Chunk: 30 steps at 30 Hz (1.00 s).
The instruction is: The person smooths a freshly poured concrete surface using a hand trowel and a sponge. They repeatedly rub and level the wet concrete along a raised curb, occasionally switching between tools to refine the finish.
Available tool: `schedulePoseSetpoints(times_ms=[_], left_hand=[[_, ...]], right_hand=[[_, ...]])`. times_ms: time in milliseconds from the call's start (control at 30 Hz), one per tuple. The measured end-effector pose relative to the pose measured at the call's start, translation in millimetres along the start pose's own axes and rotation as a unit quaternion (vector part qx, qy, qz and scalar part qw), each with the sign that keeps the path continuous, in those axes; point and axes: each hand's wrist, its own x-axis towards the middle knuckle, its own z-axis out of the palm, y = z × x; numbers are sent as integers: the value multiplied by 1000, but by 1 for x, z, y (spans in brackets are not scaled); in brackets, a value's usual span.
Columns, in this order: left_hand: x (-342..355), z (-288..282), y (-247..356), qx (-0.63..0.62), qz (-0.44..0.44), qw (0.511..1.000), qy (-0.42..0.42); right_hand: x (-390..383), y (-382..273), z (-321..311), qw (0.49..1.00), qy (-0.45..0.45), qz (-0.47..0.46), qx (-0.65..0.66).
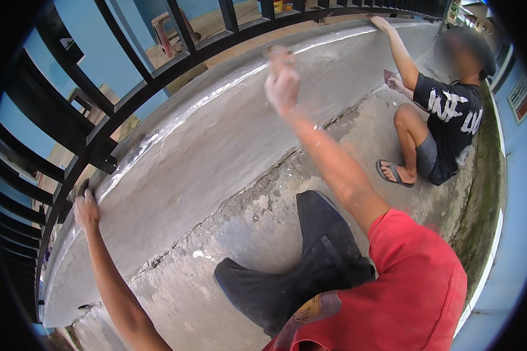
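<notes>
My right hand (283, 85) is raised over the top edge of a low grey plastered wall (216, 134), smeared by motion. Its fingers are closed around a small brownish thing that I cannot make out. To the far left, my dusty left hand (86, 212) is at the wall's upper edge beside the black metal fence (91, 137). Its fingers curl at a small dark piece (82, 188), too unclear to name. A white, powdery strip (187, 111) runs along the wall's top edge between my hands.
A co-worker (451, 111) squats at the right, one hand on the wall top and a reddish flat piece (389, 77) in the other. My knees in dark trousers (287, 263) are over rough concrete ground (234, 234). Beyond the fence stands a stool (165, 35).
</notes>
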Motion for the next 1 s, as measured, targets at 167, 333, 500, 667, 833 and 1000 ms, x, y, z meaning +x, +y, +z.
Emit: schedulePoseSetpoints(times_ms=[167,333,500,667,833,1000], left_hand=[[7,6,-32,8,7,999,30],[-16,-10,-1,-32,15,999,40],[-20,-20,21,-1,-11,1000,20],[-27,-31,5,-8,-8,1000,19],[-29,-33,35,-30,9,999,17],[-38,-35,11,-22,-8,1000,9]], right_hand=[[-44,-159,5,948,-218,-172,156],[78,-7,-35,944,-301,95,-91],[29,-132,26,903,-430,21,-4],[-22,-306,38,797,-587,-101,96],[6,-235,83,814,-572,-102,-13],[-27,-310,43,810,-571,-95,95]])
